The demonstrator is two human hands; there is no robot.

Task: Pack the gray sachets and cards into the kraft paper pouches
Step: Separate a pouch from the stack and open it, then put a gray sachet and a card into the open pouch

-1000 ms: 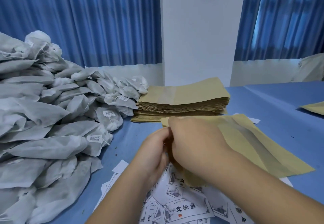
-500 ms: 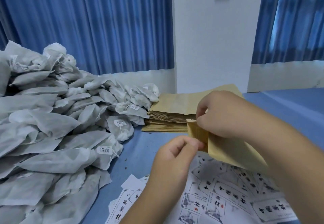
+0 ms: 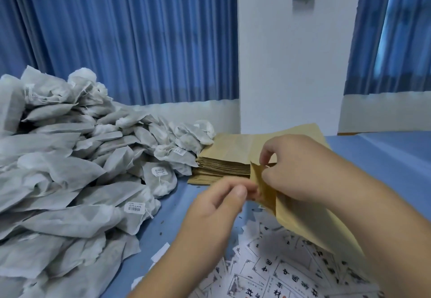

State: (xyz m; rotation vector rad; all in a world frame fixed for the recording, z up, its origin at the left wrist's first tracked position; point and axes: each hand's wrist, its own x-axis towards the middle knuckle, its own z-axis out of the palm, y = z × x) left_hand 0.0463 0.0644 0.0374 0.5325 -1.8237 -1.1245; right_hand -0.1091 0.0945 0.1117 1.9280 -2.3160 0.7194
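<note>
Two hands are seen at the centre of the frame, both on one brown paper pouch [image 3: 303, 223], which is held tilted above the printed cards [image 3: 279, 272] scattered at the lower right. The pouch's top corner is pinched between the thumb and fingers of the right hand [image 3: 300, 169]. Its left edge is pinched by the curled fingers of the left hand [image 3: 217, 206], though this contact is blurred. A flat stack of pouches [image 3: 228, 155] is laid just behind the hands. A large heap of gray sachets [image 3: 70, 181] is piled across the left of the frame on the blue table [image 3: 384, 157]. Blue curtains [image 3: 128, 41] are hung behind.
</note>
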